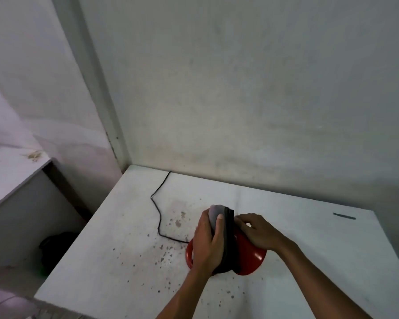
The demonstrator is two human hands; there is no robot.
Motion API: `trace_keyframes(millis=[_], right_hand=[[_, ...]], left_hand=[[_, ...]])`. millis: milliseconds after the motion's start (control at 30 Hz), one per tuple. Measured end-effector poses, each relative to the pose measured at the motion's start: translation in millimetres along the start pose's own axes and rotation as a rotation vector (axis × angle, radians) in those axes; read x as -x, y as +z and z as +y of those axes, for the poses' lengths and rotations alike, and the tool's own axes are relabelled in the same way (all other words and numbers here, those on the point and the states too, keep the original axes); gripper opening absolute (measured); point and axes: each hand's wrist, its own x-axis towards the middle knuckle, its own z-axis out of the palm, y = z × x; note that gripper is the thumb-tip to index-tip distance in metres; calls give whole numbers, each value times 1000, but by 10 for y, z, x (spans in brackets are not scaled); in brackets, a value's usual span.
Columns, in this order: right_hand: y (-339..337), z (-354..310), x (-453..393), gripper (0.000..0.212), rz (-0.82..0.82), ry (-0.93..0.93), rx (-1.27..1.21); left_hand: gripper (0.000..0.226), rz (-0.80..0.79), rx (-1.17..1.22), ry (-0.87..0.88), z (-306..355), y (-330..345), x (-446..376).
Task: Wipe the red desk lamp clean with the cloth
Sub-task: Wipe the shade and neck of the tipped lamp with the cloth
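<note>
The red desk lamp [251, 254] stands on a stained white table [309, 238], mostly hidden under my hands. A grey and black cloth [217, 214] is draped over the lamp's upper part. My left hand [207, 240] is clamped around the cloth from the left, thumb on the grey fabric. From the right, my right hand [258, 231] presses its fingers against the black side of the cloth. Only the round red base and a red edge at the left show. The lamp's black cord [158, 217] trails from the base to the back wall.
The table sits in a corner with grubby white walls behind and to the left. Dark specks and stains cover the tabletop around the lamp. A small dark flat object [344, 216] lies at the far right. A lower white surface [12, 171] stands at the left across a gap.
</note>
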Motion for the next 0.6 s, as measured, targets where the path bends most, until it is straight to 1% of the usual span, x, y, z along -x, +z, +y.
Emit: trace_keyframes(millis=[67,167,300,400,467,533,600], right_hand=[[-103,-7,-79,38,11,-18,12],[-203,-32,-157,33,86,-34,-8],[-100,23,-123,34,183,2,-34],[-17,4,-41,34,304,50,-47],[77,-91,42,36,395,41,-71],[212,-222,130,41,426,27,-163],[318,-299,173,52,439,20,-191]], left_hand=[[21,-43,22,16,6,-36,-75],[24,-118,8,37,-54,-62,-198],[32,-167,2,32,-107,-66,-242],[19,-148,42,45,-82,-44,-247],[13,-149,59,53,-63,-28,-259],[11,-171,66,69,-50,-12,-277],[13,-192,87,96,-25,-13,-298]])
